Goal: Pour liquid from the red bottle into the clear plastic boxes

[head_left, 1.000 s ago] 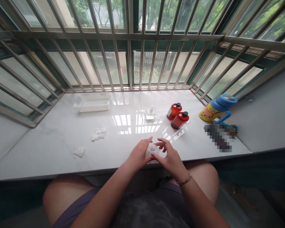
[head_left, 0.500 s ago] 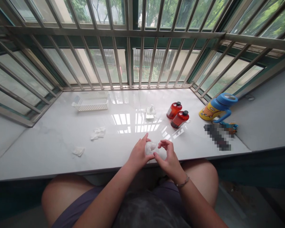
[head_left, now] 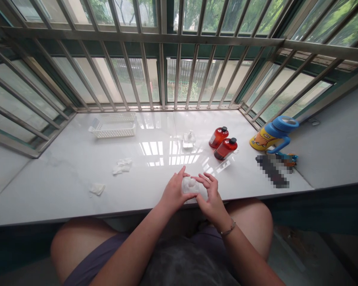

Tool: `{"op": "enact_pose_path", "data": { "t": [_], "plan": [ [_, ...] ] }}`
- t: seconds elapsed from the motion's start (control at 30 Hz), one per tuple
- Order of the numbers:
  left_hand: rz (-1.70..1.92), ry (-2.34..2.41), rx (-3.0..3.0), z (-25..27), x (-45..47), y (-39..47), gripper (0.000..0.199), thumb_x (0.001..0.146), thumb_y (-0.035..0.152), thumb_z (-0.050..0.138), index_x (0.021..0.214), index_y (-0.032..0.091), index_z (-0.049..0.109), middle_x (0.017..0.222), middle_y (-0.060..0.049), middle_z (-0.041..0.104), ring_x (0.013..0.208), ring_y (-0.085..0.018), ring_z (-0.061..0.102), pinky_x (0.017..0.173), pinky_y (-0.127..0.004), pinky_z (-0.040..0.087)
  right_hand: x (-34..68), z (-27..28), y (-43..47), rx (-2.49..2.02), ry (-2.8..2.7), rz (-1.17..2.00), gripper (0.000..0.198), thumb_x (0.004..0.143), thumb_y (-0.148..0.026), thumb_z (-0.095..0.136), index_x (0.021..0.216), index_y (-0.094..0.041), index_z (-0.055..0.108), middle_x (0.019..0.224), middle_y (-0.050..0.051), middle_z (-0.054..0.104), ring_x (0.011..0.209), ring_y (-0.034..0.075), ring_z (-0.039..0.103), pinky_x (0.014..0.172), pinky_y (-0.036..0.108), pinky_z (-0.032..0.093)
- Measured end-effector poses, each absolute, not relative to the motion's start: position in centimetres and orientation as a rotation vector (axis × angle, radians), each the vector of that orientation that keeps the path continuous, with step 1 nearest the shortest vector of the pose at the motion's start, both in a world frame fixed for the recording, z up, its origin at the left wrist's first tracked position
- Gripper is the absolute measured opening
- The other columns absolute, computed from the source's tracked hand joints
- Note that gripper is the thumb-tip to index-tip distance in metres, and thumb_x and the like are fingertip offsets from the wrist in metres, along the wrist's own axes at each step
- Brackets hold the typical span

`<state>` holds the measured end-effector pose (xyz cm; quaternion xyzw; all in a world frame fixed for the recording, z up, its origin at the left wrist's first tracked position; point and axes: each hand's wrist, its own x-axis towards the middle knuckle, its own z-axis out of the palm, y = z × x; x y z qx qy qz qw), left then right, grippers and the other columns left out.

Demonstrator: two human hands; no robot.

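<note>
Near the front edge of the white counter, my left hand (head_left: pixel 176 187) grips the left side of a translucent whitish piece (head_left: pixel 190 185) between thumb and fingers. The piece looks soft or plastic and has a rounded lump in its middle; its exact kind cannot be made out. On its right side, my right hand (head_left: pixel 209 192) curves round it, fingers over the far edge and thumb at the near edge. Beyond the hands stands a small clear object (head_left: pixel 189 140) on a square base. Two red bottles (head_left: pixel 218 137) with black caps stand to its right.
A white perforated basket (head_left: pixel 115 133) sits at the back left. Crumpled white tissues (head_left: pixel 122 166) lie on the counter (head_left: pixel 62 171). At the right are a blue and yellow handled bottle (head_left: pixel 270 135) and a blurred dark item (head_left: pixel 273 171). Metal window bars (head_left: pixel 161 37) rise behind.
My right hand has closed in on the translucent piece, its fingers reaching further left over the far edge. My left hand keeps its grip. The view has shifted slightly.
</note>
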<state>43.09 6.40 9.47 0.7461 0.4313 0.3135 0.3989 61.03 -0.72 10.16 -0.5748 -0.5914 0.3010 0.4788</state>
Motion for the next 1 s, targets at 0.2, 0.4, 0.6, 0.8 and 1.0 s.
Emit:
{"op": "enact_pose_path", "data": {
  "t": [0.2, 0.4, 0.6, 0.8, 1.0],
  "plan": [
    [0.798, 1.088, 1.901, 9.4, 43.1, 6.4, 0.118, 0.074, 0.035, 0.099, 0.169, 0.032, 0.029, 0.140, -0.010, 0.068, 0.133, -0.034, 0.064, 0.122, -0.061, 0.043, 60.9, 10.0, -0.8, -1.394, -1.406, 0.716, 0.066, 0.090, -0.017, 0.061, 0.148, -0.028, 0.031, 0.139, 0.013, 0.063, 0.142, 0.029, 0.056, 0.129, 0.063, 0.035],
    [0.801, 1.100, 1.902, 9.3, 43.1, 6.4, 0.119, 0.074, 0.035, 0.099, 0.170, 0.032, 0.028, 0.140, -0.010, 0.069, 0.133, -0.033, 0.065, 0.123, -0.063, 0.042, 60.9, 9.6, -0.8, -1.397, -1.389, 0.749, 0.064, 0.089, -0.019, 0.061, 0.146, -0.028, 0.033, 0.130, 0.012, 0.064, 0.134, 0.029, 0.062, 0.125, 0.063, 0.040],
    [0.809, 1.089, 1.913, 9.2, 43.1, 6.5, 0.120, 0.073, 0.037, 0.099, 0.170, 0.032, 0.028, 0.140, -0.010, 0.069, 0.134, -0.034, 0.064, 0.126, -0.064, 0.039, 60.8, 9.3, -0.8, -1.362, -1.388, 0.739, 0.072, 0.088, -0.019, 0.061, 0.152, -0.029, 0.030, 0.143, 0.014, 0.061, 0.149, 0.030, 0.050, 0.129, 0.065, 0.033],
    [0.813, 1.088, 1.912, 9.2, 43.1, 6.4, 0.121, 0.072, 0.038, 0.100, 0.170, 0.033, 0.029, 0.139, -0.011, 0.069, 0.134, -0.035, 0.064, 0.123, -0.064, 0.042, 61.0, 9.2, -0.8, -1.351, -1.357, 0.741, 0.068, 0.088, -0.017, 0.060, 0.149, -0.029, 0.031, 0.132, 0.011, 0.062, 0.139, 0.028, 0.057, 0.129, 0.063, 0.034],
    [0.809, 1.095, 1.906, 9.2, 43.1, 6.4, 0.119, 0.072, 0.038, 0.099, 0.169, 0.032, 0.030, 0.139, -0.011, 0.069, 0.133, -0.035, 0.065, 0.125, -0.064, 0.040, 60.9, 8.8, -0.7, -1.370, -1.359, 0.721, 0.063, 0.089, -0.018, 0.061, 0.146, -0.029, 0.034, 0.127, 0.010, 0.063, 0.133, 0.027, 0.062, 0.127, 0.062, 0.038]
  ]
}}
